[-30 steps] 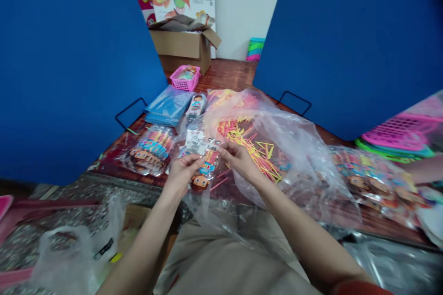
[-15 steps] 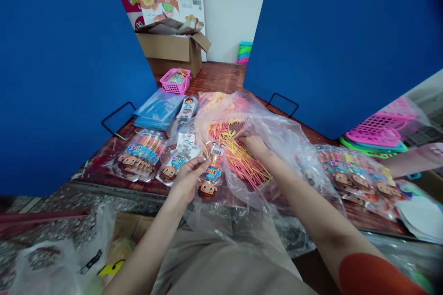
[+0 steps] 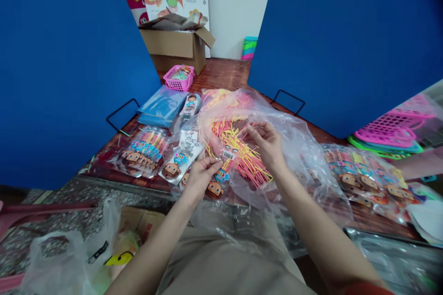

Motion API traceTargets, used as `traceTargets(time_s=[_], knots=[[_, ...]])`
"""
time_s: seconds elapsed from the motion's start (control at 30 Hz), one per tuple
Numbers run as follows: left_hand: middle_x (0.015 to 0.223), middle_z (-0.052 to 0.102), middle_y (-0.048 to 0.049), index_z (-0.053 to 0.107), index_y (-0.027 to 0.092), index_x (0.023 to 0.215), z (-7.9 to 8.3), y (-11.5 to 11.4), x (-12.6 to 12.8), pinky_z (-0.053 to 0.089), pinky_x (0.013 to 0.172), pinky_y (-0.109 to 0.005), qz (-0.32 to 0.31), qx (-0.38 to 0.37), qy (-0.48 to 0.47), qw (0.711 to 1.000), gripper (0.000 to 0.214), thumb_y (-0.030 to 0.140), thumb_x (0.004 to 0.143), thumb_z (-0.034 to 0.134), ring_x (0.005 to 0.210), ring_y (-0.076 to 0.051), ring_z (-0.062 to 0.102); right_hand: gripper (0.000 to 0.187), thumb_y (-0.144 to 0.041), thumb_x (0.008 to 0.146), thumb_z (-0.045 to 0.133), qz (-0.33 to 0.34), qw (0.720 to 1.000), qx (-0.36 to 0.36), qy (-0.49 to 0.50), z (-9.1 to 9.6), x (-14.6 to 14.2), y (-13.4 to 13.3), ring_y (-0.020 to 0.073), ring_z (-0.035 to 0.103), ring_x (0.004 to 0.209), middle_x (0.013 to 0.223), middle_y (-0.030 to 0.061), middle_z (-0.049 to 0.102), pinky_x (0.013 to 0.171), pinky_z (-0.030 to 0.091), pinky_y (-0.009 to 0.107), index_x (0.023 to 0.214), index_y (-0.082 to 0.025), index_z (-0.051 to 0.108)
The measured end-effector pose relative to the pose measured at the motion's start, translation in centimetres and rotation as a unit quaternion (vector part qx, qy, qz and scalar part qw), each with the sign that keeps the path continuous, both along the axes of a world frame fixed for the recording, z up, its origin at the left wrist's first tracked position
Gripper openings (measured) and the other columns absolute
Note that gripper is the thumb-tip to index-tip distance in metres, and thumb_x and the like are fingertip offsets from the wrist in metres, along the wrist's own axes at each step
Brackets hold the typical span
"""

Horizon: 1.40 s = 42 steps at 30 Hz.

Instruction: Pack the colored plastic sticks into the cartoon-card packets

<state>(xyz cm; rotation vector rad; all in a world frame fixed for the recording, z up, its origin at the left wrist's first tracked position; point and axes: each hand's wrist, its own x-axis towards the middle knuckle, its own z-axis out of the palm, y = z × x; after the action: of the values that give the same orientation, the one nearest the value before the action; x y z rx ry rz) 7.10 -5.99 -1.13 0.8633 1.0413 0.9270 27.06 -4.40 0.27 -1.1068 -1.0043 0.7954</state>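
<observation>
My left hand (image 3: 200, 175) pinches the edge of a clear printed pouch (image 3: 221, 175), which has a cartoon face, a barcode and pink and yellow sticks inside. Over the loose pile of thin pink and yellow sticks (image 3: 251, 168), my right hand (image 3: 267, 144) is closed at the fingertips on what look like thin sticks, hard to make out. The pile lies in a large clear plastic bag (image 3: 297, 147) spread open on the table. Left of my left hand is a stack of flat printed pouches (image 3: 175, 166). Farther left lie several filled pouches (image 3: 143, 152).
Blue panels (image 3: 62, 73) with black wire handles stand on both sides. At the back are a cardboard box (image 3: 169, 44) and a pink basket (image 3: 179, 78). More filled pouches (image 3: 363, 175) lie on the right, near another person's arm (image 3: 420, 162) at the edge of view.
My right hand has lifted out of the stick pile, its fingertips now together above it. The pouch in my left hand has tilted, its top leaning right. The view has shifted slightly.
</observation>
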Motion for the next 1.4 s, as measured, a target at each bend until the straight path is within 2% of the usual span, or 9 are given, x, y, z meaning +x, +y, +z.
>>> traceTargets(time_s=[0.17, 0.57, 0.77, 0.9, 1.07, 1.2, 1.27, 1.33, 1.4], knots=[[0.061, 0.063, 0.0011, 0.069, 0.015, 0.069, -0.5, -0.5, 0.2, 0.039, 0.051, -0.02, -0.02, -0.017, 0.02, 0.999, 0.03, 0.036, 0.054, 0.083, 0.051, -0.009, 0.051, 0.032, -0.041, 0.078, 0.071, -0.006, 0.997, 0.035, 0.066, 2.2, -2.3, -2.5, 0.0119, 0.065, 0.061, 0.071, -0.0032, 0.068, 0.062, 0.055, 0.026, 0.097, -0.023, 0.053], [0.06, 0.06, 0.0003, 0.07, 0.016, 0.066, 0.0, -0.7, 0.9, 0.038, 0.05, -0.023, -0.043, -0.001, 0.016, 0.999, 0.029, 0.041, 0.057, 0.082, 0.049, -0.01, 0.048, 0.031, -0.037, 0.079, 0.071, -0.005, 0.999, 0.04, 0.028, 1.4, -2.9, -3.5, 0.0121, 0.064, 0.063, 0.068, -0.0046, 0.066, 0.064, 0.052, 0.026, 0.098, -0.024, 0.052], [0.063, 0.063, -0.0011, 0.072, 0.016, 0.068, -0.2, -0.7, 0.9, 0.038, 0.049, -0.022, -0.038, -0.008, 0.021, 0.999, 0.028, 0.039, 0.056, 0.082, 0.05, -0.01, 0.05, 0.023, -0.04, 0.08, 0.07, 0.002, 0.995, 0.021, -0.093, 0.6, -3.3, -3.8, 0.0148, 0.062, 0.072, 0.077, 0.0001, 0.065, 0.07, 0.049, 0.029, 0.088, -0.022, 0.06], [0.068, 0.066, -0.0029, 0.074, 0.016, 0.074, -0.2, -0.8, 0.7, 0.037, 0.046, -0.022, -0.036, -0.023, 0.007, 0.999, 0.029, 0.036, 0.056, 0.084, 0.05, -0.009, 0.05, 0.022, -0.044, 0.084, 0.064, 0.0, 0.966, 0.028, -0.259, 0.8, -2.6, -3.8, 0.0198, 0.06, 0.087, 0.087, 0.0044, 0.066, 0.083, 0.046, 0.035, 0.079, -0.022, 0.065], [0.07, 0.067, -0.0047, 0.075, 0.015, 0.074, -0.4, -0.8, 0.6, 0.038, 0.046, -0.022, -0.033, -0.028, 0.013, 0.999, 0.028, 0.034, 0.056, 0.084, 0.051, -0.01, 0.053, 0.033, -0.048, 0.088, 0.057, 0.136, 0.947, 0.003, -0.292, 1.0, -2.0, -3.7, 0.0168, 0.06, 0.076, 0.079, 0.0028, 0.066, 0.074, 0.046, 0.031, 0.073, -0.02, 0.068], [0.067, 0.068, -0.0029, 0.073, 0.015, 0.071, -0.3, -0.7, 0.4, 0.04, 0.047, -0.021, -0.02, -0.047, 0.007, 0.999, 0.029, 0.033, 0.052, 0.086, 0.052, -0.01, 0.055, 0.038, -0.052, 0.089, 0.051, 0.046, 0.987, -0.034, -0.152, 0.0, -0.5, -2.6, 0.0163, 0.062, 0.072, 0.078, 0.0032, 0.068, 0.069, 0.049, 0.03, 0.085, -0.02, 0.069], [0.063, 0.066, -0.0011, 0.072, 0.015, 0.069, -0.1, -0.7, 0.2, 0.041, 0.048, -0.02, -0.015, -0.053, 0.003, 0.998, 0.031, 0.034, 0.05, 0.087, 0.051, -0.009, 0.054, 0.037, -0.051, 0.088, 0.052, 0.002, 0.986, -0.058, -0.157, -1.1, 1.1, -1.4, 0.0164, 0.063, 0.068, 0.077, 0.004, 0.069, 0.064, 0.049, 0.029, 0.086, -0.019, 0.069], [0.062, 0.066, -0.0005, 0.072, 0.015, 0.068, 0.0, -0.6, 0.0, 0.044, 0.051, -0.021, -0.014, -0.056, -0.004, 0.998, 0.033, 0.035, 0.047, 0.088, 0.052, -0.009, 0.055, 0.031, -0.045, 0.087, 0.054, -0.039, 0.961, -0.095, -0.257, -2.4, 3.0, 0.0, 0.0175, 0.062, 0.064, 0.073, 0.0043, 0.07, 0.059, 0.048, 0.028, 0.086, -0.018, 0.07], [0.063, 0.068, -0.0008, 0.072, 0.014, 0.069, 0.1, -0.6, -0.2, 0.045, 0.053, -0.021, -0.013, -0.054, -0.006, 0.998, 0.035, 0.036, 0.047, 0.089, 0.052, -0.009, 0.056, 0.024, -0.036, 0.086, 0.055, -0.059, 0.908, -0.153, -0.386, -3.5, 4.5, 1.4, 0.0206, 0.063, 0.066, 0.074, 0.0062, 0.071, 0.062, 0.048, 0.031, 0.087, -0.019, 0.072]])
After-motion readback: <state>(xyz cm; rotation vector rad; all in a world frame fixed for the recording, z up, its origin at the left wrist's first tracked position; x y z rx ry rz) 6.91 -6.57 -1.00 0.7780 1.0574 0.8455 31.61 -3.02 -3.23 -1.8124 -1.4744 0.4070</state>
